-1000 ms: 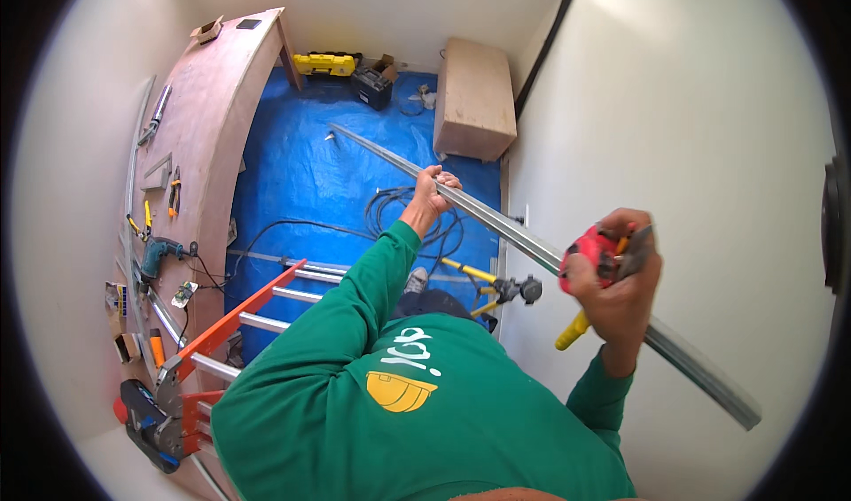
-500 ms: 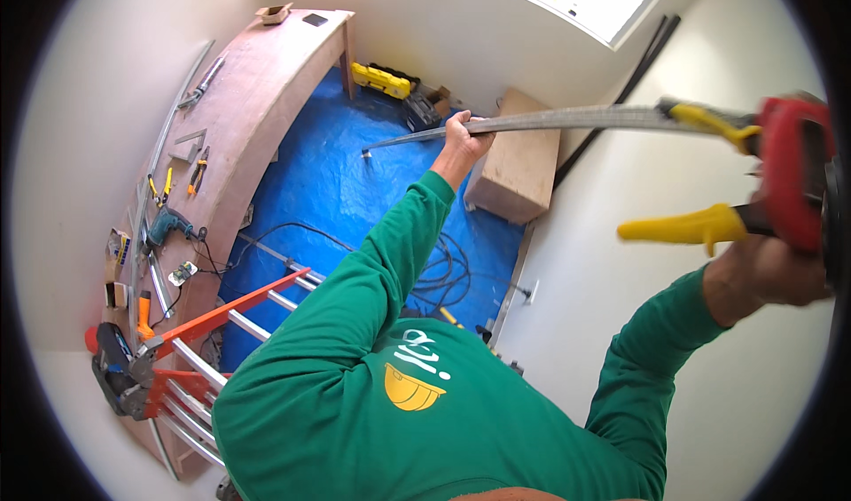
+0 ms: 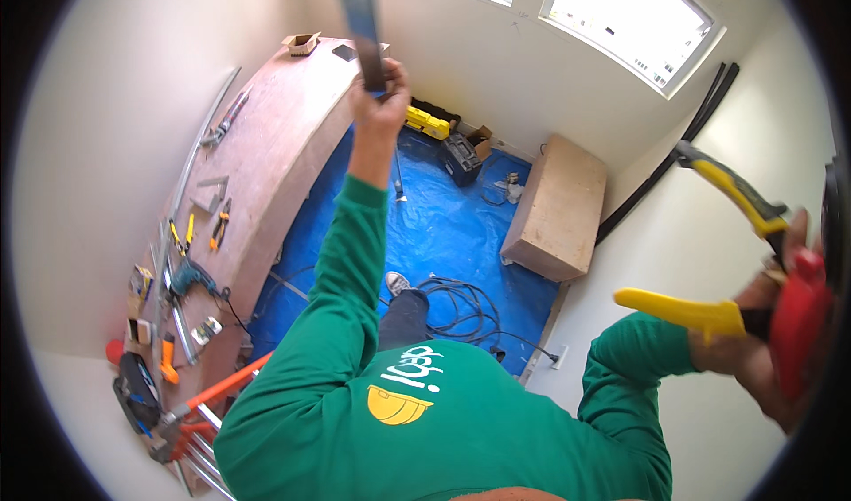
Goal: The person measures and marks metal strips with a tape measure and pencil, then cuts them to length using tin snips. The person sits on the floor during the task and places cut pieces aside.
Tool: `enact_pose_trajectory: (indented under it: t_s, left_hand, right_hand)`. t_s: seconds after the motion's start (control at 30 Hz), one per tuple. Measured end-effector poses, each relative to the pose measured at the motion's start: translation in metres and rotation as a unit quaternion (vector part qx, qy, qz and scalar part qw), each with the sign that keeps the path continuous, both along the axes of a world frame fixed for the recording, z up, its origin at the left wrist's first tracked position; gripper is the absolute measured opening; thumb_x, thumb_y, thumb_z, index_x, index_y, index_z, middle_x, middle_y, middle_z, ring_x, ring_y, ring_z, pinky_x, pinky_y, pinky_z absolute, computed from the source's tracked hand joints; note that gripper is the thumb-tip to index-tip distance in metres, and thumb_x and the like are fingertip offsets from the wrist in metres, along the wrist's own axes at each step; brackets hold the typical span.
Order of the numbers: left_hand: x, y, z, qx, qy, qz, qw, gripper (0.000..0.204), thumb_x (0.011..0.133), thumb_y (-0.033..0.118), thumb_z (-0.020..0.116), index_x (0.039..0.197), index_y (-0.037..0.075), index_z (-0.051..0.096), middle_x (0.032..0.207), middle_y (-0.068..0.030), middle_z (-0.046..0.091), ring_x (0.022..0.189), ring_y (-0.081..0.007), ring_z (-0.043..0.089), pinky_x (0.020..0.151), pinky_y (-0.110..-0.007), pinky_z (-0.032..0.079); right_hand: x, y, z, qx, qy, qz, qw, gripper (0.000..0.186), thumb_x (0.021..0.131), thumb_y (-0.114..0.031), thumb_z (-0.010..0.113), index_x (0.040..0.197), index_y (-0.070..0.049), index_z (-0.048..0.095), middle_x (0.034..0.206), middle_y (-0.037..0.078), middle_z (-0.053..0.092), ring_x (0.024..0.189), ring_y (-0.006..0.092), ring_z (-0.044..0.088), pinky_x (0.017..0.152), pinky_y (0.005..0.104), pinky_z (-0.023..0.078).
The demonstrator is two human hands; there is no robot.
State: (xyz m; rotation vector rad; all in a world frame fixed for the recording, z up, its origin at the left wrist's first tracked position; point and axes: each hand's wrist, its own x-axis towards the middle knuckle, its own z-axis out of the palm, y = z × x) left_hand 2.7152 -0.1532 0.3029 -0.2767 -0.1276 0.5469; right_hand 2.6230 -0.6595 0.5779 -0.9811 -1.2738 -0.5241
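My left hand (image 3: 379,102) is raised at the top centre, closed round a long metal strip (image 3: 359,18) that runs upward out of view. At the far right my right hand (image 3: 749,350) is closed on a red tape measure (image 3: 798,315) together with a hand tool (image 3: 674,306) whose yellow and black handles are spread apart; the tool's working end is hidden or blurred. Both green-sleeved forearms reach from my body at the lower edge. Just left of my raised hand is a long pale wooden bench (image 3: 275,102).
The bench carries a drill (image 3: 191,279), pliers and metal pieces. An orange ladder (image 3: 222,381) is at lower left. On the blue floor sheet (image 3: 430,217) lie coiled cable (image 3: 465,306) and toolboxes (image 3: 461,160). A wooden box (image 3: 554,209), leaning black strips (image 3: 656,173) and windows (image 3: 625,18) are beyond.
My left hand has moved up, swinging the metal strip from diagonal to upright. My right hand has moved outward to the right with the tools. The view has shifted toward the windows.
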Motion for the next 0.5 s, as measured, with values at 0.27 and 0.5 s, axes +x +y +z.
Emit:
enact_pose_trajectory:
  t_s: [0.27, 0.5]
  left_hand:
    - [-0.119, 0.068, 0.010, -0.074, -0.027, -0.065, 0.995, 0.035, 0.089, -0.013, 0.069, 0.114, -0.012, 0.045, 0.095, -0.0111, 0.048, 0.082, -0.0224, 0.062, 0.092, -0.040, 0.065]
    - [-0.191, 0.036, 0.017, -0.185, -0.007, 0.011, 0.983, 0.051, 0.097, 0.004, 0.072, 0.128, -0.005, 0.032, 0.093, -0.0081, 0.047, 0.073, -0.0190, 0.065, 0.081, -0.034, 0.068]
  right_hand:
    - [0.186, 0.199, -0.154, -0.139, 0.283, -0.103, 0.943, 0.031, 0.092, -0.009, 0.076, 0.120, -0.003, 0.065, 0.098, 0.003, 0.068, 0.089, 0.0096, 0.067, 0.078, 0.0261, 0.055]
    - [0.273, 0.389, -0.303, -0.373, 0.367, -0.004, 0.852, 0.026, 0.092, -0.021, 0.079, 0.100, -0.004, 0.061, 0.085, 0.003, 0.067, 0.076, 0.0095, 0.063, 0.069, 0.0274, 0.052]
